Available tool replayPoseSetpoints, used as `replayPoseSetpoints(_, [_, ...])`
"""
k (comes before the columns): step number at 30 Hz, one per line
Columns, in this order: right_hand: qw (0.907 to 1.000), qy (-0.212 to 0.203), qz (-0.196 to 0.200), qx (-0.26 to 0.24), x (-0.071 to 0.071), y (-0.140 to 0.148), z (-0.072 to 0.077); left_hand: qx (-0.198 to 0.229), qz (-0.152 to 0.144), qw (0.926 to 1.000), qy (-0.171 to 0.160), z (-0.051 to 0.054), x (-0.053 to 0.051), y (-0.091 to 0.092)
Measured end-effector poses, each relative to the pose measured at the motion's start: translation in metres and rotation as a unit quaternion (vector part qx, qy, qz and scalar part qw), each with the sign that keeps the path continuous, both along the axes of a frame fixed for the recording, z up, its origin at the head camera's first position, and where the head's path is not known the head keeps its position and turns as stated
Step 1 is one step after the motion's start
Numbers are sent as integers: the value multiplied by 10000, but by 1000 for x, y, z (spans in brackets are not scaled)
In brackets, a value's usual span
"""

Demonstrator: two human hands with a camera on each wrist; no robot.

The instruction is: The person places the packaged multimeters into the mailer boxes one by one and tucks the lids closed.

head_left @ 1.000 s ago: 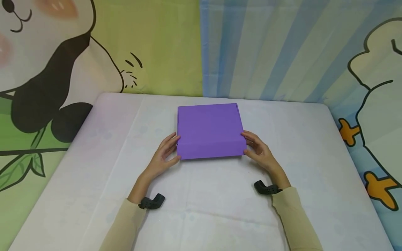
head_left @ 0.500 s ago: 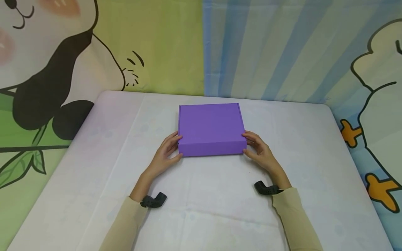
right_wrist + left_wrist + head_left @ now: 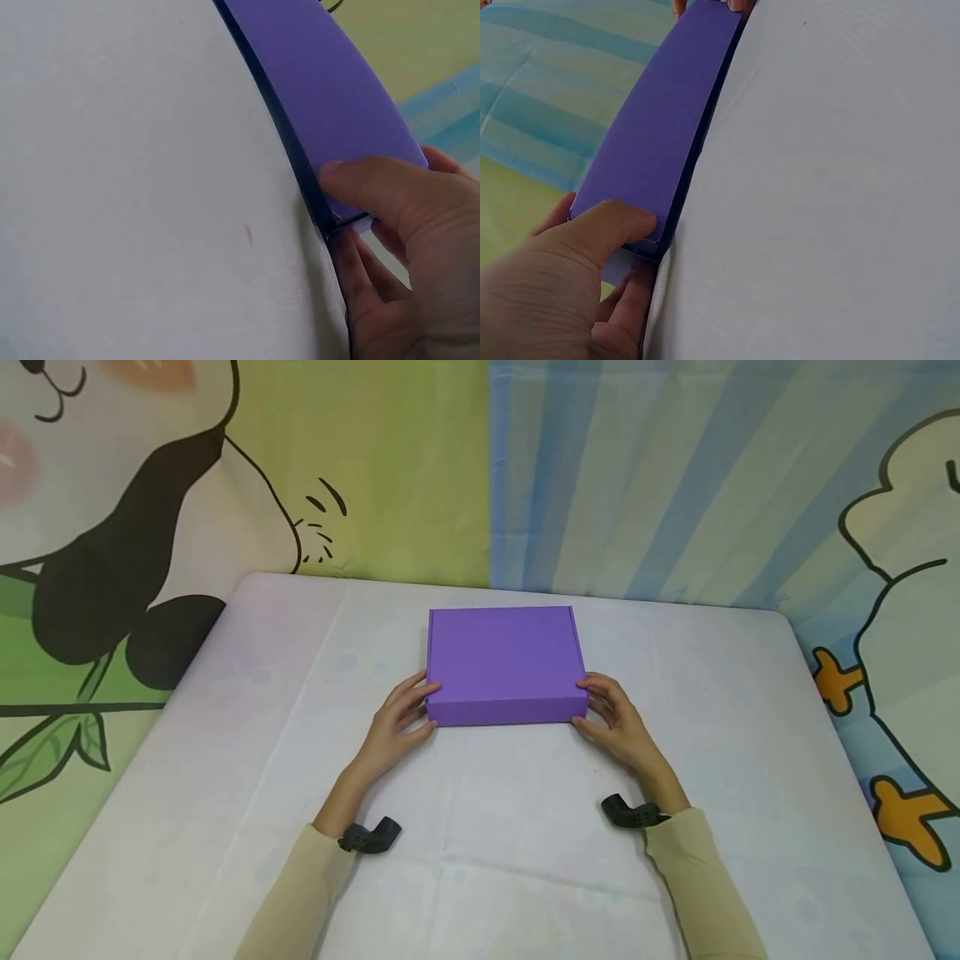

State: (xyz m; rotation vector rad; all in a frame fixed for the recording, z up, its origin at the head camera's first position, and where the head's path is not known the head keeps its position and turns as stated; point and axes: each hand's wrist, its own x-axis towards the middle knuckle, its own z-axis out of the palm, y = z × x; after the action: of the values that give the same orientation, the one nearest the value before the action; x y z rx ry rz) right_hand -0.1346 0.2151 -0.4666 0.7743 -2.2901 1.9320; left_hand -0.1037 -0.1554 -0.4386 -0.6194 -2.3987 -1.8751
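Note:
A flat purple box [image 3: 504, 656], its lid down, lies on the white-covered table [image 3: 480, 827]. My left hand [image 3: 393, 727] grips its near left corner, the thumb on the front face and the other fingers along the left side. At the near right corner, my right hand [image 3: 615, 718] holds it the same way, one finger reaching the top edge. Up close in the left wrist view, the left thumb [image 3: 622, 225] presses the front face [image 3: 660, 112]. The right thumb [image 3: 367, 184] does likewise in the right wrist view. The inside of the box is hidden.
Behind the table hangs a printed cloth [image 3: 637, 477] with stripes and cartoon animals. A black wrist camera [image 3: 371, 837] sits on the left wrist and another black wrist camera [image 3: 633, 812] on the right, both below the box.
The box's near edge has shifted slightly away from me, and its front face now stands more upright. Both thumbs have stayed at the front corners. The head view has shifted a little.

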Motion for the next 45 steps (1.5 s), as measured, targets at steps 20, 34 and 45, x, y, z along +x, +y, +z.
replayPoseSetpoints(20, [9919,198,-1251,-39,17,-29,29,-164,577,9982,97,7,-1,9])
replayPoseSetpoints(34, [9844,149,-1753,-51,20,-35,31,4,746,9971,-144,13,-2,14])
replayPoseSetpoints(45, [9863,157,-1629,197,8,-26,6,57,763,9971,-25,8,1,12])
